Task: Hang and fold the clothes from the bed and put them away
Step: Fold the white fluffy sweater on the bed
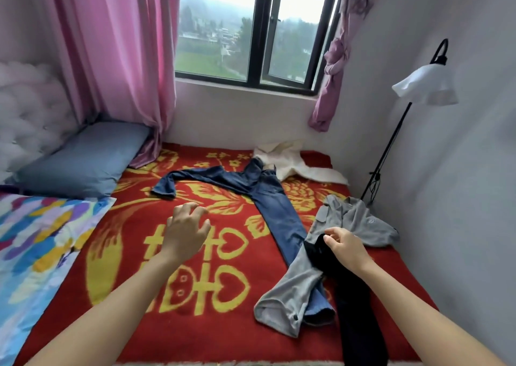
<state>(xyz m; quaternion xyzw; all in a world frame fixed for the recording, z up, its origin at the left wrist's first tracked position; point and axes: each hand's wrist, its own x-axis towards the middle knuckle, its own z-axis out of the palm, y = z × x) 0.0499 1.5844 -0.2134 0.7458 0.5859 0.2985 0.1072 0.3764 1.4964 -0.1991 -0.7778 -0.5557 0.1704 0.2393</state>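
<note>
Several clothes lie on the red and yellow bed cover (134, 254). Blue jeans (268, 195) are spread across the middle, one leg running toward me. A white garment (290, 161) is crumpled at the far edge under the window. A grey shirt (343, 220) lies at the right, its sleeve over the jeans leg. A long black garment (354, 304) trails along the right side toward me. My right hand (346, 248) pinches the upper end of the black garment. My left hand (187, 229) hovers over the bed cover with loosely curled fingers, holding nothing.
A blue pillow (83, 159) and a colourful quilt (33, 242) lie at the left. Pink curtains (117, 47) flank the window (251, 30). A floor lamp (418, 92) with a white shade stands against the right wall, close to the bed corner.
</note>
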